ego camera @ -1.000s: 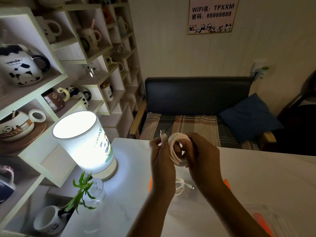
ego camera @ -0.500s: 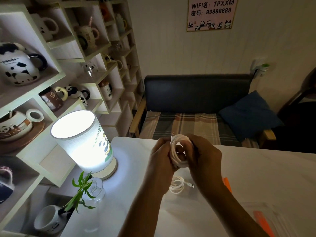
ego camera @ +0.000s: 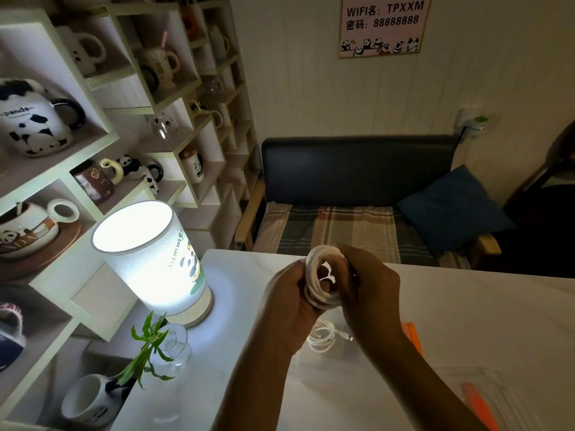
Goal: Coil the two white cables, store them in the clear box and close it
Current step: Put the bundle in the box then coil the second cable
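I hold a coiled white cable above the white table between both hands. My left hand grips the coil's left side and my right hand wraps its right side. A second white cable lies coiled on the table just below my hands, its plug end pointing right. The clear box with orange parts sits at the lower right, partly cut off by the frame edge; whether its lid is on I cannot tell.
A lit cylindrical lamp stands at the table's left corner, with a glass vase and green plant in front of it. Shelves of panda mugs fill the left. A dark sofa stands beyond the table.
My left hand has closed in onto the coil, and the cable's free end that stuck up is now tucked against the loops.
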